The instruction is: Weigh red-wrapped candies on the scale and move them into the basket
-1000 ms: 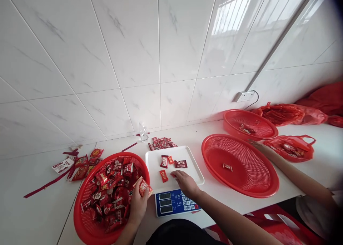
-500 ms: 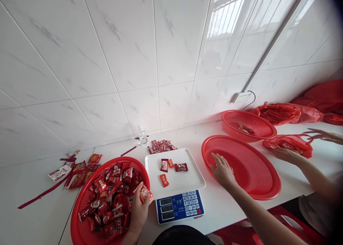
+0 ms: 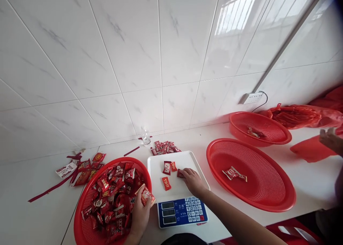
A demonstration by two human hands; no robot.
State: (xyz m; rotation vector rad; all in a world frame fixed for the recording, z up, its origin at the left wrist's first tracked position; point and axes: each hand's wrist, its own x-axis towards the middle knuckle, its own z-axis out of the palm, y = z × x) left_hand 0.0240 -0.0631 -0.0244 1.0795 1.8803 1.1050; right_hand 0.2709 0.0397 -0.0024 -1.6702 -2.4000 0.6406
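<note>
My left hand (image 3: 139, 214) is closed on a red-and-cream candy packet (image 3: 147, 195) at the right rim of a red basket (image 3: 79, 205) full of wrapped candies (image 3: 118, 202). My right hand (image 3: 193, 182) reaches over the white scale tray (image 3: 158, 192), its fingertips closed on a dark red packet (image 3: 179, 173) that they partly cover. Left of those fingers, three small packets (image 3: 166, 183) lie on the tray. The scale's blue keypad panel (image 3: 183, 213) is below it. One packet (image 3: 233, 174) lies in the larger red basket (image 3: 268, 182) on the right.
Behind the tray are a heap of small packets (image 3: 164, 148) and a clear bottle (image 3: 145, 136). Packets (image 3: 83, 176) and a dark red ribbon (image 3: 50, 190) lie at the left. Another basket (image 3: 235, 129) and red bags (image 3: 294, 116) stand back right, near another person's hand (image 3: 331, 139).
My right hand has moved left from the large right basket to the tray packet. A packet now shows in that basket. The other person's hand and red bag have shifted right.
</note>
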